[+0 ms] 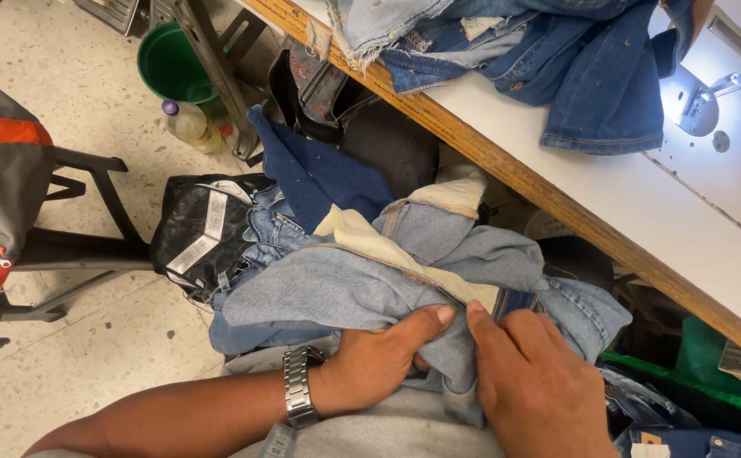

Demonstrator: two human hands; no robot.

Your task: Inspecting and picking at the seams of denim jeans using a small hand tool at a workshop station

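A light blue denim piece (362, 284) with a pale cream lining along its seam is held in the lap, just below the edge of the white worktable (642, 212). It is pinched by the left hand (383, 360), whose thumb and fingers are closed over a fold of the cloth, while the right hand (536, 386) is laid half-curled against the same fold, fingertips pressed onto the seam; whether cloth is gripped beneath it cannot be told. The fold is judged best handled by keeping the seam flat and taut between both hands, so that the layers are not twisted. The fabric looks washed, soft and rumpled, with frayed edges. A metal wristwatch (300, 386) is worn on the left wrist. Behind, a dark blue cloth (319, 174) and a black bag (205, 229) are piled, more jeans (557, 68) are heaped on the table, and a green bucket (175, 68) is seen on the floor.
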